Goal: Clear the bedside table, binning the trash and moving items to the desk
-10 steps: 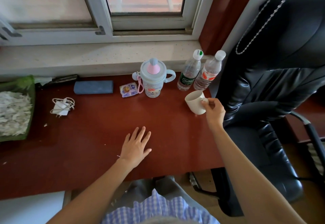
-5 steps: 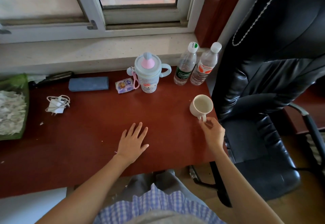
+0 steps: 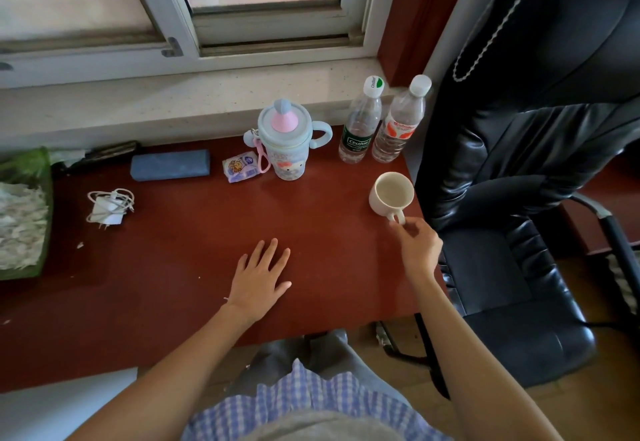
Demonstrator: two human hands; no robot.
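Observation:
A cream mug (image 3: 391, 195) stands upright on the red-brown desk (image 3: 173, 267), close to its right edge, with the handle turned toward me. My right hand (image 3: 420, 250) has its fingertips curled on that handle and pinches it. Flat on the desk's middle lies my left hand (image 3: 259, 278), fingers spread, holding nothing. Behind the mug stand a child's sippy cup (image 3: 284, 143) with a pink spout and two clear water bottles (image 3: 360, 129) (image 3: 398, 125).
A blue case (image 3: 169, 164), a small snack packet (image 3: 241, 170) and a white charger with cable (image 3: 109, 207) lie on the desk's left half. A green tray of white shreds (image 3: 20, 212) sits at the far left. A black office chair (image 3: 519, 198) stands right of the desk.
The mug, held tilted above the desk a second ago, now stands upright on it. My right hand drew back toward me along the handle. My left hand stayed flat.

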